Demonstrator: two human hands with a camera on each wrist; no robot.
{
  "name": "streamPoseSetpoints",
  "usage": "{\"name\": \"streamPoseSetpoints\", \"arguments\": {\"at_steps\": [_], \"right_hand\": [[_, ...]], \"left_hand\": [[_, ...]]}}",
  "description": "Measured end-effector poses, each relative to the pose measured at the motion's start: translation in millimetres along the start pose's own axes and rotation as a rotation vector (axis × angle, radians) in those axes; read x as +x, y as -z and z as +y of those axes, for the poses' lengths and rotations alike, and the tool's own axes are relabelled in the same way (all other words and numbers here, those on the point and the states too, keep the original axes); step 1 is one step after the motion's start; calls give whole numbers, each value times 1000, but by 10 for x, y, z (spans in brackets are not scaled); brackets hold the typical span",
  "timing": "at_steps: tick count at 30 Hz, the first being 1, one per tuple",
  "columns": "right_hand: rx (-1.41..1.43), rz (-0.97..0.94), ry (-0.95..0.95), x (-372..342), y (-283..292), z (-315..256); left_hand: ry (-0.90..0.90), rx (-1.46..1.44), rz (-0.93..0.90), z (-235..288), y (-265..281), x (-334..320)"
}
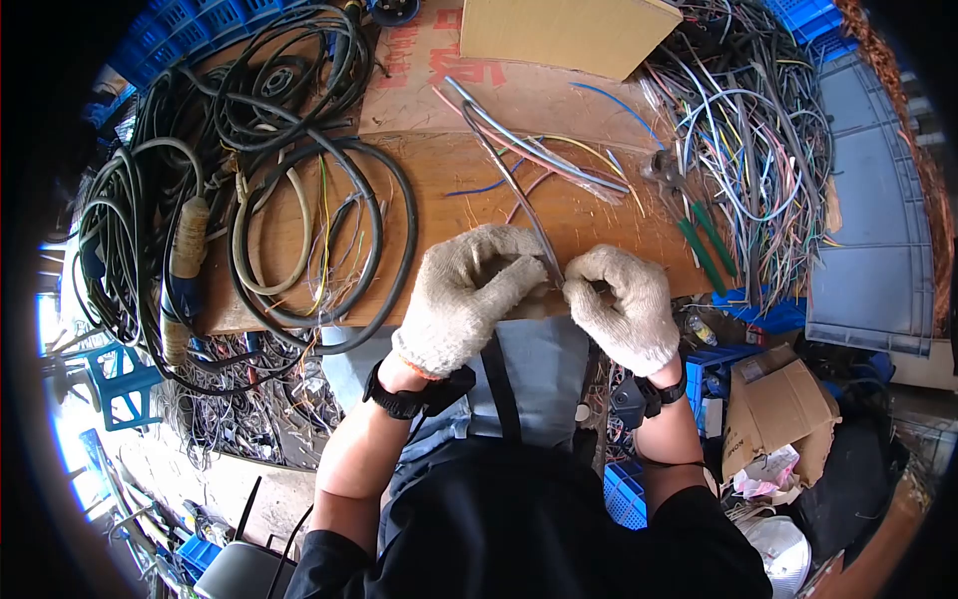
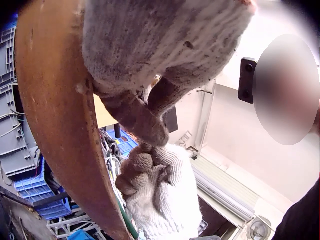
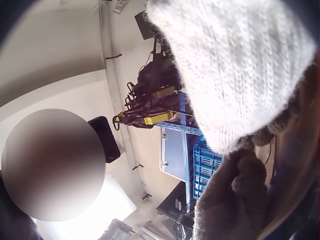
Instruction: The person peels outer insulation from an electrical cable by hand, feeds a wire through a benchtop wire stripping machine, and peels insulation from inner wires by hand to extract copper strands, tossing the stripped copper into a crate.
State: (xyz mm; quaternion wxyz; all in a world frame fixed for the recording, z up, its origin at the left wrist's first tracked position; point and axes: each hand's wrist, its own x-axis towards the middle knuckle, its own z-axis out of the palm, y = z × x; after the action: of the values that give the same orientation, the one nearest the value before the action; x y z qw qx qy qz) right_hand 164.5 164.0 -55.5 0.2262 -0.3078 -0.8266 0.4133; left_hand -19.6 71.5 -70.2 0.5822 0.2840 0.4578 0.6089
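Both hands wear off-white knitted gloves and meet over the table's near edge in the head view. The left hand (image 1: pixel 469 290) pinches a thin grey cable (image 1: pixel 519 195) near its lower end, thumb against forefinger. From there the cable runs up and away over the wood. Close on its right, the right hand (image 1: pixel 626 304) has thumb and fingers curled together at the same cable end; the tip is hidden by the gloves. In the left wrist view, the left glove (image 2: pixel 160 55) and the right glove (image 2: pixel 165 195) meet at the fingertips.
Loose coloured wires (image 1: pixel 559 160) lie on the wooden table (image 1: pixel 439 215) beyond the hands. Green-handled pliers (image 1: pixel 704 240) lie to the right, beside a large wire heap (image 1: pixel 758 150). Coiled black cables (image 1: pixel 374 240) fill the left side. A cardboard box (image 1: pixel 564 35) stands at the back.
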Motion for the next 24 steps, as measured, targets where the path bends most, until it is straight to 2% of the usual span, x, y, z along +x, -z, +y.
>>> {"name": "streamPoseSetpoints", "arguments": {"at_steps": [4,6,7,9,10,12,15,24], "right_hand": [[-28,19,73,4,-7,43],[-27,25,93,0,-8,49],[-13,31,53,-10,-10,46],[1,36,12,-23,-12,43],[-9,45,-3,-27,-12,43],[-18,53,-19,-32,-10,47],[-29,49,-12,-33,-7,65],[20,68,-71,-30,-1,42]], "left_hand": [[79,212,31,28,24,-21],[-35,251,71,-74,28,-13],[-34,250,71,-127,40,1],[-197,170,12,-186,51,23],[-197,169,12,-163,53,16],[23,-120,49,-74,57,-3],[-14,-265,-5,-147,108,43],[-22,-316,-4,-149,106,39]]}}
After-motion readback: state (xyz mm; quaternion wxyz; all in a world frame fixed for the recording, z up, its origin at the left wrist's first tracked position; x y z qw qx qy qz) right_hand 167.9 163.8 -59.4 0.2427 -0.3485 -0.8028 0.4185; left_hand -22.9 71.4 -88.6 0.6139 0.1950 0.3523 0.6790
